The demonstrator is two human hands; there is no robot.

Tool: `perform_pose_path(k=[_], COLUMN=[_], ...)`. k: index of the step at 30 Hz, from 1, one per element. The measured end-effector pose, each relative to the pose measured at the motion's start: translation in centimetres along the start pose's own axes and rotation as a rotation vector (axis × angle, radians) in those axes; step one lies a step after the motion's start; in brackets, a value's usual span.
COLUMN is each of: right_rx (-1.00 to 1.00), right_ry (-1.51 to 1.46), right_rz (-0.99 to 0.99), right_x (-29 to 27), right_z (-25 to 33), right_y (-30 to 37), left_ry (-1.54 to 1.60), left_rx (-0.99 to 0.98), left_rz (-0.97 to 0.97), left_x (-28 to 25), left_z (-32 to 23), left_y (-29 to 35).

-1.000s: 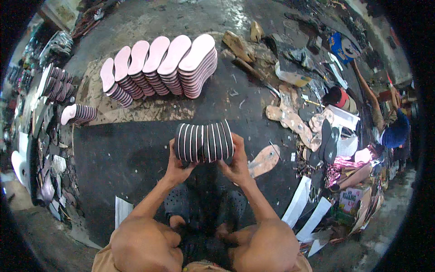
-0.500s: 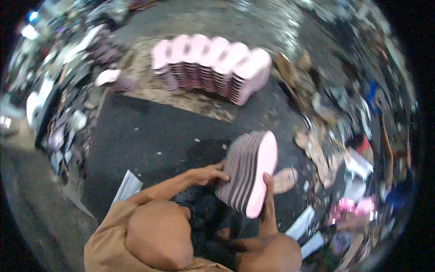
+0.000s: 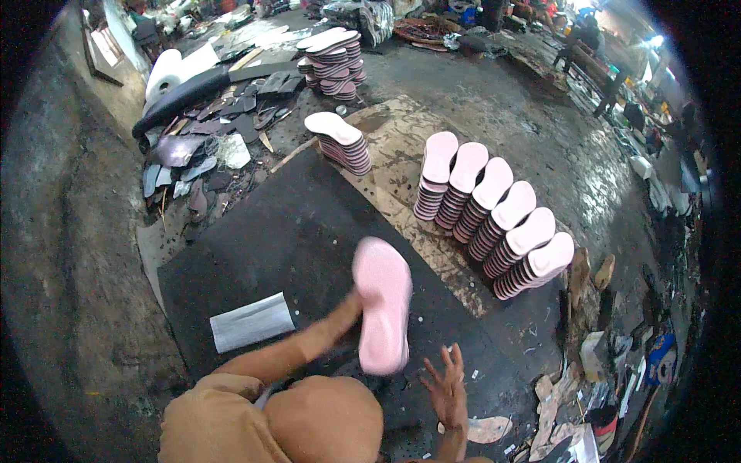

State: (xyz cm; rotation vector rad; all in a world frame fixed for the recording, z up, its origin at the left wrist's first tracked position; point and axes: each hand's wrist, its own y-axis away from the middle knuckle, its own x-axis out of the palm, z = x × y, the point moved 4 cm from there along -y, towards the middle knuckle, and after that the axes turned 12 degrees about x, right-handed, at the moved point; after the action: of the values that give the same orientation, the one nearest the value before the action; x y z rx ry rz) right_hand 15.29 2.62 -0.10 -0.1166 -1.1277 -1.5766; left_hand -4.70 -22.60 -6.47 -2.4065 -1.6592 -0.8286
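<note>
A stack of pink shoe insoles (image 3: 384, 305) stands over the dark mat, its pink top facing up toward me. My left hand (image 3: 356, 302) holds the stack from its left side; the fingers are hidden behind it. My right hand (image 3: 448, 390) is apart from the stack, to its right, palm up with the fingers spread and nothing in them. Farther off to the right, several stacks of pink insoles (image 3: 494, 184) are lined up in a slanting row. One more insole stack (image 3: 340, 143) sits at the mat's far left corner.
A folded white paper (image 3: 252, 322) lies on the black mat (image 3: 255, 255). Dark offcuts (image 3: 224, 123) are heaped at the far left near taller insole stacks (image 3: 333, 62). Tan insole-shaped pieces (image 3: 548, 401) and scraps litter the right. A brown board (image 3: 401, 147) lies beyond the mat.
My right hand has let go of the insole stack and opened. The stack has turned from sideways to top-up in my left hand. The view has swung left.
</note>
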Motion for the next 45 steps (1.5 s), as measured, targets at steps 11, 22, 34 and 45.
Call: perform_pose_path(k=[11,22,34,45], right_rx=[0.204,0.171,-0.157,-0.272], right_ry=[-0.018,-0.086,0.612,0.037], right_rz=[-0.72,-0.808,-0.953,-0.807], right_x=[-11.0,-12.2,-20.1,-14.8], right_z=[-3.4,-3.4,15.8,27.4], right_y=[6.3,7.1,12.5,-18.5], left_ry=[0.226,0.113,-0.265,-0.362], left_rx=[0.303,0.181,0.177,-0.026], left_rz=[-0.435,-0.573,-0.507,0.005], left_x=[-28.1,-25.4,-12.3,23.0], left_z=[-20.1,-19.5,-7.1,19.6], left_y=[-30.5,-34.5,-22.4,-20.3])
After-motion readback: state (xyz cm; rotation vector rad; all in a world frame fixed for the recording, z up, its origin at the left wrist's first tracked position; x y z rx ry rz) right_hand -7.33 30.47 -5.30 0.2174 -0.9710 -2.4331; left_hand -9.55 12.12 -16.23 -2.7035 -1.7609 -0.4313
